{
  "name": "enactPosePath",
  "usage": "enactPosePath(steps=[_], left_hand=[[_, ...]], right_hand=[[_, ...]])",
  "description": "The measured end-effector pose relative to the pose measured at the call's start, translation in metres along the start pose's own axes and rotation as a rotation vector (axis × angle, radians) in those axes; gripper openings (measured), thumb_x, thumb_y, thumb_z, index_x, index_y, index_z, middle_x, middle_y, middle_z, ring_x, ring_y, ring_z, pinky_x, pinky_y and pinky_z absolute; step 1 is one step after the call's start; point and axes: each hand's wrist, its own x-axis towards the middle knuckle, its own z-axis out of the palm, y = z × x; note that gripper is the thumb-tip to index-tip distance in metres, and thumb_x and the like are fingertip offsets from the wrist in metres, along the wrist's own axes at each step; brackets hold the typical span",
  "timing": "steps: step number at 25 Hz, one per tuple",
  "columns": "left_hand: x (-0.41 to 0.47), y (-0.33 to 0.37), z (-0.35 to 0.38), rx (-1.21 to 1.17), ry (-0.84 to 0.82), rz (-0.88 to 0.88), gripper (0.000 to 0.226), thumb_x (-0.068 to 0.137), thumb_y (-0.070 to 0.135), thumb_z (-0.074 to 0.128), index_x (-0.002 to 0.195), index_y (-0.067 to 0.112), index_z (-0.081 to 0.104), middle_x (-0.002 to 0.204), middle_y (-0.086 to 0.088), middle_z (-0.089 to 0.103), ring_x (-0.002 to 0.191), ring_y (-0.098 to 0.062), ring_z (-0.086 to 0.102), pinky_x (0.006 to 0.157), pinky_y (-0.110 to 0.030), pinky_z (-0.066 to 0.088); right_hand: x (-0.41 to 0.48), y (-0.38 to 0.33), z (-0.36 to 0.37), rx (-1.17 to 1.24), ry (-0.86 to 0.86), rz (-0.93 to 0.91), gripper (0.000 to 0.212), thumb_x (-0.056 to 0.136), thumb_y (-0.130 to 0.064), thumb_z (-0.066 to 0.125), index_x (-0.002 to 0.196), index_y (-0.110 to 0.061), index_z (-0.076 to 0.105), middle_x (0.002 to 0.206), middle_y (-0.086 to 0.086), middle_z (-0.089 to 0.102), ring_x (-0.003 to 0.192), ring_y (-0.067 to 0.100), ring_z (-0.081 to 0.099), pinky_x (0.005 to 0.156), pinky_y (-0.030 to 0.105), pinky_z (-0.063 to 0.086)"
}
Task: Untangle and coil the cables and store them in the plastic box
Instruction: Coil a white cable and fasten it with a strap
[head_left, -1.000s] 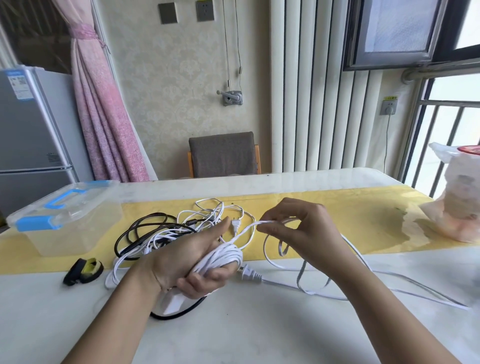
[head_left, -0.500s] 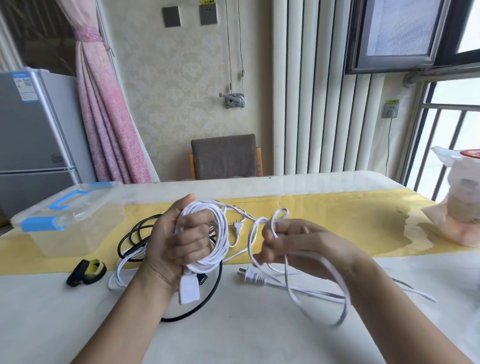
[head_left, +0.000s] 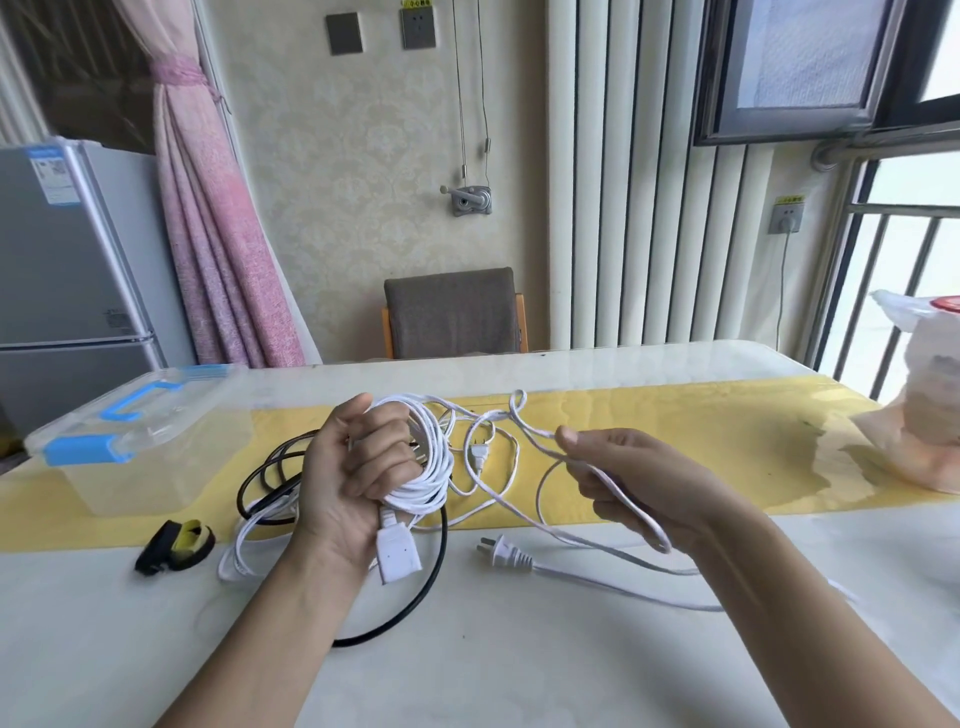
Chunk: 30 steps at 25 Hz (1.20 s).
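The smooth white cable (head_left: 427, 467) lies in round loops gripped by the left hand (head_left: 353, 483) above the table (head_left: 519, 675), its flat socket end hanging below. The right hand (head_left: 644, 483), now drawn further right than before, curls round the slack strand. The clear, blue-latched box (head_left: 130, 447) stands lidded at left, and I cannot make out its contents.
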Motion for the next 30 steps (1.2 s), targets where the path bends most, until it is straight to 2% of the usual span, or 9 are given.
enactPosePath(steps=[3, 7, 9, 11, 17, 19, 22, 25, 30], left_hand=[[0.000, 0.000, -0.009, 0.022, 0.037, 0.018, 0.026, 0.094, 0.025, 0.026, 0.074, 0.018, 0.042, 0.053, -0.001, 0.035, 0.041, -0.013, 0.027, 0.052, -0.026, 0.028], [0.004, 0.000, -0.020, 0.063, 0.052, -0.026, 0.039, 0.093, 0.026, 0.025, 0.075, 0.007, 0.054, 0.057, -0.002, 0.038, 0.046, -0.015, 0.033, 0.053, -0.026, 0.028], [0.005, 0.000, -0.024, 0.063, 0.054, -0.039, 0.040, 0.093, 0.026, 0.026, 0.076, 0.004, 0.056, 0.057, -0.002, 0.039, 0.047, -0.016, 0.035, 0.053, -0.027, 0.030], [0.004, 0.003, -0.027, 0.053, 0.052, -0.029, 0.041, 0.093, 0.026, 0.025, 0.077, 0.003, 0.056, 0.058, -0.002, 0.039, 0.048, -0.016, 0.036, 0.054, -0.028, 0.033], [-0.006, 0.021, -0.026, 0.066, 0.039, 0.042, 0.025, 0.092, 0.024, 0.022, 0.077, 0.018, 0.040, 0.060, -0.003, 0.038, 0.045, -0.014, 0.029, 0.057, -0.028, 0.032], [-0.006, 0.023, -0.021, 0.096, 0.011, 0.027, 0.023, 0.092, 0.026, 0.021, 0.077, 0.019, 0.037, 0.054, 0.000, 0.033, 0.041, -0.008, 0.020, 0.054, -0.025, 0.027], [-0.004, 0.021, -0.012, 0.139, -0.017, -0.031, 0.024, 0.092, 0.027, 0.023, 0.074, 0.018, 0.036, 0.048, 0.006, 0.022, 0.038, -0.006, 0.018, 0.045, -0.024, 0.021], [-0.005, 0.023, -0.007, 0.162, -0.067, -0.145, 0.025, 0.092, 0.027, 0.026, 0.071, 0.016, 0.036, 0.043, 0.006, 0.021, 0.034, -0.008, 0.019, 0.041, -0.021, 0.018], [-0.006, 0.025, -0.002, 0.255, -0.155, -0.365, 0.027, 0.091, 0.030, 0.029, 0.069, 0.016, 0.036, 0.039, 0.005, 0.022, 0.030, -0.008, 0.018, 0.035, -0.022, 0.018]], right_hand=[[0.004, -0.002, -0.018, 0.628, -0.328, -0.141, 0.034, 0.090, -0.034, 0.061, 0.066, -0.013, 0.050, 0.057, -0.004, 0.029, 0.045, 0.007, 0.028, 0.042, 0.015, 0.032], [0.005, -0.004, -0.035, 0.970, -0.191, -0.358, 0.031, 0.096, -0.025, 0.048, 0.077, -0.004, 0.062, 0.072, 0.004, 0.059, 0.070, 0.016, 0.060, 0.090, 0.034, 0.051], [0.004, -0.003, -0.034, 0.964, -0.267, -0.359, 0.028, 0.097, -0.022, 0.049, 0.106, -0.001, 0.066, 0.074, 0.006, 0.058, 0.060, 0.013, 0.054, 0.076, 0.027, 0.053], [0.001, -0.005, -0.036, 0.726, -0.129, -0.300, 0.024, 0.082, -0.018, 0.066, 0.105, -0.012, 0.071, 0.056, -0.002, 0.038, 0.046, 0.008, 0.028, 0.045, 0.016, 0.038], [-0.009, -0.004, -0.030, -1.052, 0.232, -0.181, 0.045, 0.083, 0.007, 0.049, 0.067, -0.029, 0.071, 0.063, -0.009, 0.060, 0.057, 0.008, 0.045, 0.057, 0.018, 0.034], [0.000, 0.005, -0.028, -1.342, 0.336, -0.107, 0.049, 0.084, 0.006, 0.042, 0.093, -0.032, 0.071, 0.100, -0.007, 0.069, 0.082, 0.012, 0.055, 0.072, 0.024, 0.033], [0.003, 0.008, -0.032, -1.461, 0.470, -0.125, 0.060, 0.088, 0.002, 0.039, 0.142, -0.025, 0.038, 0.149, -0.008, 0.036, 0.125, 0.016, 0.041, 0.091, 0.030, 0.029], [-0.003, 0.000, -0.028, -1.073, 0.517, -0.153, 0.058, 0.094, -0.014, 0.043, 0.148, -0.024, 0.022, 0.152, 0.002, 0.032, 0.129, 0.021, 0.042, 0.103, 0.035, 0.029], [-0.002, -0.016, -0.027, 0.037, 0.578, -0.314, 0.034, 0.088, -0.055, 0.044, 0.118, -0.039, 0.052, 0.126, -0.008, 0.060, 0.103, 0.007, 0.064, 0.093, 0.036, 0.039]])
